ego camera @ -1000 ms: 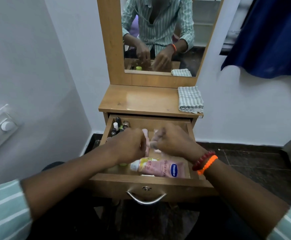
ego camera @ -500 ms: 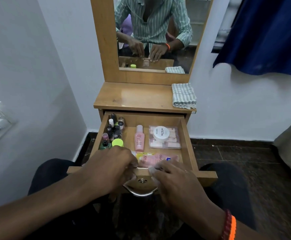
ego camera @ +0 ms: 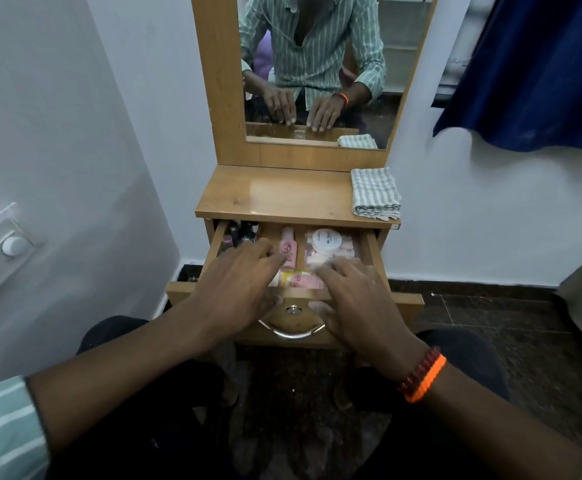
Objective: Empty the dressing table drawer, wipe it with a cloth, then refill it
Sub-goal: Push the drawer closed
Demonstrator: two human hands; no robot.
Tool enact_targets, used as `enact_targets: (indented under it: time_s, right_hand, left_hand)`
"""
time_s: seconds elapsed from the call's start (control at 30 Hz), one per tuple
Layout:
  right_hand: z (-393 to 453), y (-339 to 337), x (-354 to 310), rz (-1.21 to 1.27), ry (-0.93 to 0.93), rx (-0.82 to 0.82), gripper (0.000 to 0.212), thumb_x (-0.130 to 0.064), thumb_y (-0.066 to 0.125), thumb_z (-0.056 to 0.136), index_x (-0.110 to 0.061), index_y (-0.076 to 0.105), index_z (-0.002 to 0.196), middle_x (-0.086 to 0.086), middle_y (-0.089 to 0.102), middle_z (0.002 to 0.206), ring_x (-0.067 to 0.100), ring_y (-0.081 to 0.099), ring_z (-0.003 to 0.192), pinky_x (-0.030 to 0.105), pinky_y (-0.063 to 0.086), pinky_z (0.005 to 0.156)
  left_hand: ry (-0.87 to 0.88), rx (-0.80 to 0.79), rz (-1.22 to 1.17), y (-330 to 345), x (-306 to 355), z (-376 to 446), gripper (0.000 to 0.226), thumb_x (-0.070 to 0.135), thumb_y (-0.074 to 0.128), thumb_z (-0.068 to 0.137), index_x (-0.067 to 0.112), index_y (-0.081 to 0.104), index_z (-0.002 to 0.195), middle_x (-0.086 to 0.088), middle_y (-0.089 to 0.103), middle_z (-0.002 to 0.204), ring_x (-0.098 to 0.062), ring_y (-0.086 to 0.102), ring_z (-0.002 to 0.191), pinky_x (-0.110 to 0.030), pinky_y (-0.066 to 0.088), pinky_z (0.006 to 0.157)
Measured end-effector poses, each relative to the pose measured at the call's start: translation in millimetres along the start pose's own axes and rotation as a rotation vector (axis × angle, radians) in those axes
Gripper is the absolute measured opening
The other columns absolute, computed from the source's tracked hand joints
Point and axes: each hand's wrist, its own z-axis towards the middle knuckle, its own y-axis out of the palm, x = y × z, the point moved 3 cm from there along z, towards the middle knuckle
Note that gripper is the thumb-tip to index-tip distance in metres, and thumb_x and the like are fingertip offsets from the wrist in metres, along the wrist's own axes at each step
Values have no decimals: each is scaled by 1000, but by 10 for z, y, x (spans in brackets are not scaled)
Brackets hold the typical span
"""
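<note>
Wooden drawer (ego camera: 374, 249) front under left hand (ego camera: 237, 292) and right hand (ego camera: 355, 299), each grip spread open.

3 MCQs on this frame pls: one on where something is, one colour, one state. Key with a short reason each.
1. Where does the folded striped cloth lie?
A. in the drawer
B. on the right end of the dressing table top
C. on the floor

2. What colour is the outer wristband on the right wrist?
A. orange
B. blue
C. white

3. What state is the drawer in?
A. shut
B. open and bare
C. open with items inside

Key:
1 B, the cloth sits at the top's right edge, below the mirror.
2 A, a bright orange band lies beside a dark red beaded one.
3 C, a pink bottle, a white jar and small bottles show inside it.
</note>
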Motion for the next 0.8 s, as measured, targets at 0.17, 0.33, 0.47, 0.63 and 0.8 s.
enact_targets:
  time_s: [0.17,0.33,0.47,0.63,0.8]
  right_hand:
    - [396,-2,138,-64,17,22,66,-37,81,82,-17,54,139,6,51,149,26,45,139,45,37,107]
    - [739,72,264,-118,31,30,62,-36,76,88,-12,52,140,10,50,150,28,43,141,43,33,113]
    - [963,160,344,-157,32,24,54,-35,73,91,-10,55,135,12,52,146,29,47,138,43,33,114]
    - [1129,242,385,-215,34,96,37,-32,75,89,-10,63,117,12,61,120,28,57,109,41,44,95]
    - [1206,330,409,-245,71,179,33,-26,79,85,-8,66,110,13,61,109,29,56,98,41,49,83]
  left_hand:
    - [13,65,42,102,-172,366,81,39,78,81,13,41,149,-8,42,151,-28,44,134,-43,40,106]
    - [-23,74,31,243,-328,725,76,34,78,82,9,43,145,-14,43,152,-30,43,137,-44,39,112]
    - [-11,64,18,268,-367,907,54,22,75,85,3,53,131,-17,56,138,-33,53,125,-45,46,103]
    - [-21,84,11,348,-382,1017,43,15,64,93,7,54,134,-13,56,140,-33,55,123,-46,48,101]
    - [-49,139,50,373,-410,1035,26,14,60,94,15,60,121,-7,64,126,-27,66,105,-45,59,75]
